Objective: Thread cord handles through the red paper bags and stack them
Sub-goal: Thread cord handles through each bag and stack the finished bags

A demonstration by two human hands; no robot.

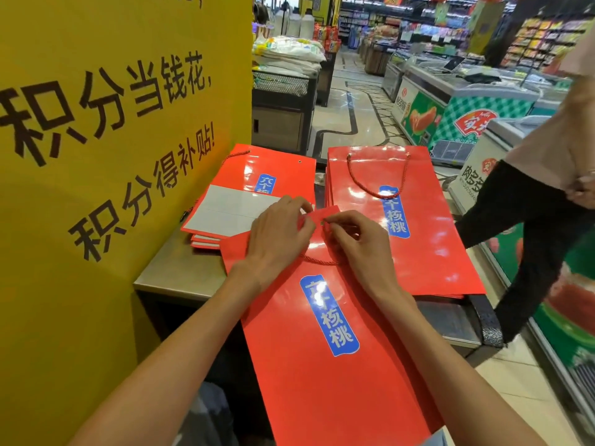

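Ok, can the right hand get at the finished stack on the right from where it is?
Probably yes. The right hand is pinching at the eyelet of the bag being threaded, and the finished stack lies just beside it with nothing between. It would have to let go of the bag first.

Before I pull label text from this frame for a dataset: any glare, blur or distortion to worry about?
Head view: white glare streaks cross the right stack and the held bag, partly washing its blue label; wide-angle bending curves the edges; the far aisle is soft.
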